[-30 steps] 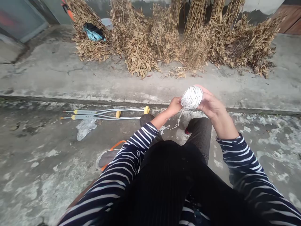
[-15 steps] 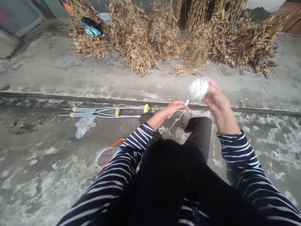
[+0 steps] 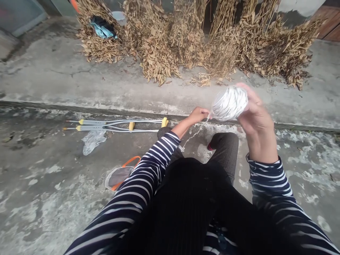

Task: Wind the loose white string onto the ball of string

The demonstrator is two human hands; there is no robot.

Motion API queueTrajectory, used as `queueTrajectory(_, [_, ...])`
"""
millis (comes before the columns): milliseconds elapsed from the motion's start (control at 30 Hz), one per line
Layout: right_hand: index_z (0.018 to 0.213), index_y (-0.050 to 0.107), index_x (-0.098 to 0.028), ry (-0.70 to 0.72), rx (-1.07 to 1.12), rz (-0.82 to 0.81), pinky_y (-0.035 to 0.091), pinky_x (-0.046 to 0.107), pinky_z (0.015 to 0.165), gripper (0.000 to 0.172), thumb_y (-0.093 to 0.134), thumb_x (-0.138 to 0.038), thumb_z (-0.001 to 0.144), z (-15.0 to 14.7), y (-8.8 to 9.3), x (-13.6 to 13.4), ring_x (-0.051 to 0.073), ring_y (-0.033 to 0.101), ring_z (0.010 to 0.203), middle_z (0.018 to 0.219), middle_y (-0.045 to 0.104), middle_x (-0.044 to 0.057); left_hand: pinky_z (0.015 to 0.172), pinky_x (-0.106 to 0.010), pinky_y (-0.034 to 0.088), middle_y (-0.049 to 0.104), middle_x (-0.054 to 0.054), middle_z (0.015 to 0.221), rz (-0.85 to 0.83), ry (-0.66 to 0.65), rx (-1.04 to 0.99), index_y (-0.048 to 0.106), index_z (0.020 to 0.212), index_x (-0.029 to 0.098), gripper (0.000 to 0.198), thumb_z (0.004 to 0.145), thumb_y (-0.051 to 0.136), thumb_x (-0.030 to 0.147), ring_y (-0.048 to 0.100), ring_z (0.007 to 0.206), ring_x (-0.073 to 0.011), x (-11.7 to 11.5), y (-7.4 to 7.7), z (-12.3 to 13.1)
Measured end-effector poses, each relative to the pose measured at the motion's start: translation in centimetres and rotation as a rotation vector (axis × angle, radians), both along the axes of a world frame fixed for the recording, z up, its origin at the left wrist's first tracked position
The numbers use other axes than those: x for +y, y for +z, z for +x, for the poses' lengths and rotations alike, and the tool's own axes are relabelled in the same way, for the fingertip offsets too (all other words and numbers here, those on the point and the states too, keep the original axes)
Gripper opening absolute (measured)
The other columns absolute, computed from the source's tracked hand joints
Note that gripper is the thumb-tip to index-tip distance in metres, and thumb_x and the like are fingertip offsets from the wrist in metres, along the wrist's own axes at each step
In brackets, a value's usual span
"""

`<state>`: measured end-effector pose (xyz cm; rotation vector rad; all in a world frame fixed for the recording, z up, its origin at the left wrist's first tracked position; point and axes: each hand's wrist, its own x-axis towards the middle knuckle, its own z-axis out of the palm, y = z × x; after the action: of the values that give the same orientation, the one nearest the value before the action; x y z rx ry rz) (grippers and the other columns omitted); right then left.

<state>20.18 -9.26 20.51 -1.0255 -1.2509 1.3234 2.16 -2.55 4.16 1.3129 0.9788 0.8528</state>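
Observation:
A white ball of twine (image 3: 230, 103), thickly wound with thin dark flecks, is held up in front of me by my right hand (image 3: 256, 115). The fingers of that hand curve round its right side, and the ball hides some of the fingertips. To its left, my left hand (image 3: 198, 115) is closed at the ball's lower left edge, with the fingers pinched where a short white strand leaves the ball. The strand is blurred there.
Two crutches (image 3: 114, 126) with yellow pads lie on the concrete at left, beside a clear plastic bag (image 3: 93, 141). An orange-handled mesh bag (image 3: 119, 177) lies nearer. A low step (image 3: 106, 88) runs across, with dried plant bundles (image 3: 159, 46) along the wall.
The ball of twine has come closer, turned, and shifted slightly right with my right hand. My left hand has moved slightly up, its fingers now more closed on the strand.

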Motion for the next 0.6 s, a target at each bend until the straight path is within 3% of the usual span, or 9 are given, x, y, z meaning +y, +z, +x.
queueTrajectory(100, [0.11,0.071,-0.034,-0.061,-0.011,0.072,0.061,0.037,0.071,0.05,0.086,-0.039,0.062,0.9,1.0,1.0,0.028,0.07,0.107,0.105,0.071,-0.001,0.1,-0.034,0.05,0.078,-0.007,0.077,-0.032,-0.073,-0.071,0.072,0.063,0.016,0.017,0.075,0.062,0.023,0.072,0.087,-0.0197,-2.2,-0.3,-0.3])
queueTrajectory(167, [0.108,0.071,-0.032,-0.066,0.002,0.068,0.06,0.037,0.071,0.049,0.086,-0.038,0.062,1.2,1.1,1.6,0.028,0.07,0.106,0.101,0.07,0.0,0.108,-0.037,0.047,0.08,-0.008,0.085,-0.045,-0.034,-0.152,0.075,0.075,0.016,0.017,0.077,0.06,0.024,0.073,0.097,-0.0212,-3.0,-0.2,-0.5])
queueTrajectory(300, [0.105,0.072,-0.031,-0.011,0.013,-0.005,0.061,0.038,0.067,0.047,0.085,-0.035,0.06,0.9,0.1,2.1,0.026,0.069,0.098,0.099,0.071,0.0,0.113,-0.042,0.043,0.08,-0.009,0.108,-0.032,0.014,-0.231,0.072,0.119,0.019,0.041,0.079,0.071,0.029,0.07,0.116,-0.0248,-2.3,1.2,-0.6])
queueTrajectory(367, [0.105,0.072,-0.032,0.019,0.011,-0.05,0.061,0.038,0.066,0.047,0.084,-0.033,0.06,0.5,-0.6,2.1,0.026,0.069,0.096,0.1,0.072,0.001,0.112,-0.041,0.045,0.078,-0.011,0.118,0.043,-0.012,-0.298,0.069,0.126,0.019,0.053,0.076,0.079,0.034,0.068,0.123,-0.0268,-1.6,2.3,-0.2])
queueTrajectory(433, [0.106,0.072,-0.032,0.044,0.011,-0.093,0.061,0.039,0.067,0.046,0.083,-0.032,0.061,0.2,-1.3,2.1,0.026,0.069,0.095,0.1,0.072,0.001,0.107,-0.04,0.048,0.078,-0.011,0.116,0.117,-0.005,-0.322,0.072,0.118,0.017,0.053,0.074,0.084,0.043,0.069,0.12,-0.0282,-1.2,3.4,0.4])
queueTrajectory(500, [0.108,0.071,-0.032,0.056,0.013,-0.119,0.062,0.041,0.069,0.048,0.083,-0.03,0.061,0.1,-1.8,2.2,0.026,0.069,0.095,0.1,0.072,0.001,0.1,-0.039,0.051,0.08,-0.01,0.099,0.141,0.035,-0.291,0.075,0.101,0.015,0.046,0.076,0.082,0.052,0.072,0.108,-0.0278,-1.5,4.1,1.2])
queueTrajectory(600, [0.11,0.07,-0.032,0.034,0.02,-0.115,0.062,0.044,0.071,0.05,0.083,-0.031,0.062,0.7,-2.3,2.6,0.028,0.069,0.098,0.1,0.072,0.002,0.097,-0.038,0.051,0.077,-0.008,0.077,0.148,0.008,-0.275,0.071,0.079,0.015,0.048,0.085,0.071,0.063,0.073,0.091,-0.0249,-2.9,4.2,1.6])
